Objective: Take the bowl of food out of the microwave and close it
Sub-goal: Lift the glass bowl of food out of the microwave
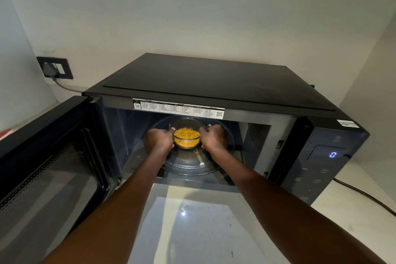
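Observation:
A black microwave (214, 79) stands on a pale counter with its door (49, 163) swung wide open to the left. Inside, on the glass turntable (188, 167), sits a clear glass bowl (186, 142) filled with thin orange-yellow strands of food. My left hand (159, 138) grips the bowl's left side and my right hand (213, 137) grips its right side, thumbs over the rim. Both forearms reach in through the opening. Whether the bowl rests on the turntable or is lifted off it I cannot tell.
The control panel (321, 163) on the right shows a blue 0. A wall socket (54, 67) with a plug sits at back left, and a black cable (368, 197) runs along the counter at right. Pale counter (192, 221) lies in front of the microwave.

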